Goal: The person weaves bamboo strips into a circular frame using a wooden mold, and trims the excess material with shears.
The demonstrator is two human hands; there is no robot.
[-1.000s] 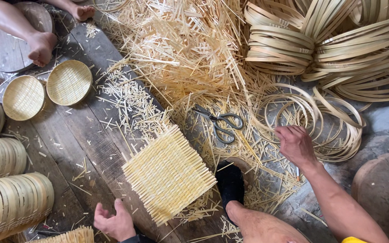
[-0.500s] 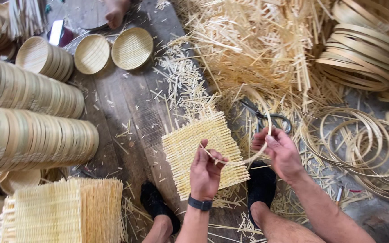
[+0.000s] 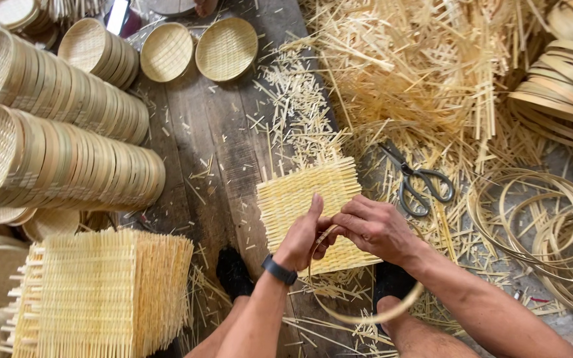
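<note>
In the head view I see my left hand and right hand both pinching a thin bamboo hoop over the woven mat on the floor. I'd keep the strip's ends overlapped snugly, bending evenly to avoid kinks.
</note>
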